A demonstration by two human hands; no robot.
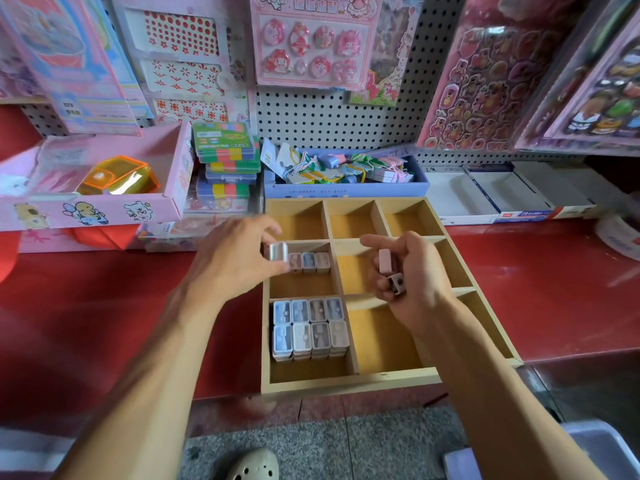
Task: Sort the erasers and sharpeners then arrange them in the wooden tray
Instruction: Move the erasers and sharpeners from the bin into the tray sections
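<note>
My left hand point(239, 258) pinches a sharpener point(279, 251) just left of the row point(309, 262) in the tray point(349, 381), long axis upright; right hand point(407, 271) grips 2 more.

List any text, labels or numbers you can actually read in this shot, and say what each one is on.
No text here can be read with confidence.
Green eraser box: printed label, too blurred.
Blue display box: a line of small print on the front, too small.
White-and-blue carton: print on the front edge, blurred.
Pink hanging card: stylised characters across the top, not legible.
Sharpeners in the wooden tray: no markings visible.
</note>
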